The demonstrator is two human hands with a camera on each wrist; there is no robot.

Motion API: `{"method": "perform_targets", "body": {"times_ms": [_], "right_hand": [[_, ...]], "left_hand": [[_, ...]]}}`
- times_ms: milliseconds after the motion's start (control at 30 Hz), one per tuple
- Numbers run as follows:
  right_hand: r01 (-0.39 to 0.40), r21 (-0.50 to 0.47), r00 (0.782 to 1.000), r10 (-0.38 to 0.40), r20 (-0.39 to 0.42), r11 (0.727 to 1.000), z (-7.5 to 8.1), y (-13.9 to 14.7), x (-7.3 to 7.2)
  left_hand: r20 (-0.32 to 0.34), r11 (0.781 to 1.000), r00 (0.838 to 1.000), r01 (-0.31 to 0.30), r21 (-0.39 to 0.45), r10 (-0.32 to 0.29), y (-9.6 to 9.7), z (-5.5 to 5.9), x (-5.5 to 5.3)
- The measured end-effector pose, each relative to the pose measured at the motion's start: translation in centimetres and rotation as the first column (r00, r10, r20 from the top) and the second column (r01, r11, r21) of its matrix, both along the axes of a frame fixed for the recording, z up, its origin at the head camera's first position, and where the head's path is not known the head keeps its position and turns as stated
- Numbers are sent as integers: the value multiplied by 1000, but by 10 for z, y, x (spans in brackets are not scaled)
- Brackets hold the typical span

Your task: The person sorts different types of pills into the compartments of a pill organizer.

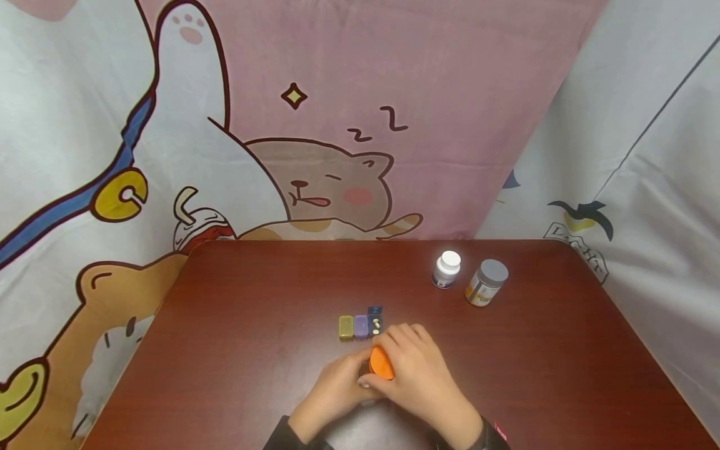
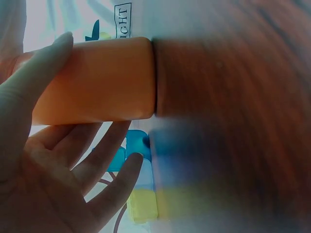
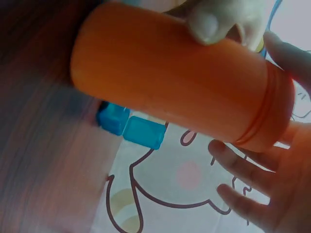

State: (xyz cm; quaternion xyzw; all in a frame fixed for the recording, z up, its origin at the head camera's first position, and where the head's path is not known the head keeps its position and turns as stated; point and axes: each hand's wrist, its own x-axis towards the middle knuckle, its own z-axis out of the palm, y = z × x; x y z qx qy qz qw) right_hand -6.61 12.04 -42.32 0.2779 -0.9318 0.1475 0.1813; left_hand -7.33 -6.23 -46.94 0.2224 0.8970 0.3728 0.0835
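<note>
An orange bottle (image 2: 97, 80) stands roughly upright at the table's near middle, its base on or very close to the surface. My left hand (image 1: 337, 384) grips its body, thumb on one side and fingers on the other. Around the orange lid (image 1: 381, 364) curl the thumb and fingers of my right hand (image 1: 416, 369). Just beyond the hands sits a small pill box (image 1: 360, 327) with yellow, purple and dark blue compartments. Its blue lid (image 1: 374, 310) is raised, and pale pills (image 1: 376, 324) lie inside that compartment.
At the back right stand a white bottle (image 1: 447, 270) and a larger jar with a grey lid (image 1: 486, 283). A small pink-red item (image 1: 499, 431) shows partly beside the right sleeve. A cartoon-printed cloth (image 1: 450, 94) hangs behind the brown table (image 1: 253, 300).
</note>
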Motion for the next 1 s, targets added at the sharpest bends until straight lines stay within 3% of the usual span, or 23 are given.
{"method": "perform_targets", "body": {"times_ms": [100,233,367,467,767,867,1000], "right_hand": [[-49,-64,988,57,143,997,6,11,-1],[-114,-167,929,164,331,979,13,34,-6],[-135,-231,884,222,411,963,15,52,-12],[-137,-267,874,243,421,954,15,56,-14],[-161,-262,878,260,403,951,12,37,-10],[-173,-227,903,246,352,958,10,27,-7],[-142,-152,959,174,224,978,8,19,-5]], "left_hand": [[-9,1000,1000,2,-4,-2,1,-1,0],[-9,1000,1000,9,6,-9,1,-2,-1],[-2,1000,1000,14,9,-14,1,-2,-2],[5,1000,1000,18,12,-18,1,-1,-1],[6,1000,1000,4,20,-4,-1,0,0],[1,1000,1000,-2,12,2,-1,-1,0],[13,1000,1000,-6,6,6,-1,0,0]]}}
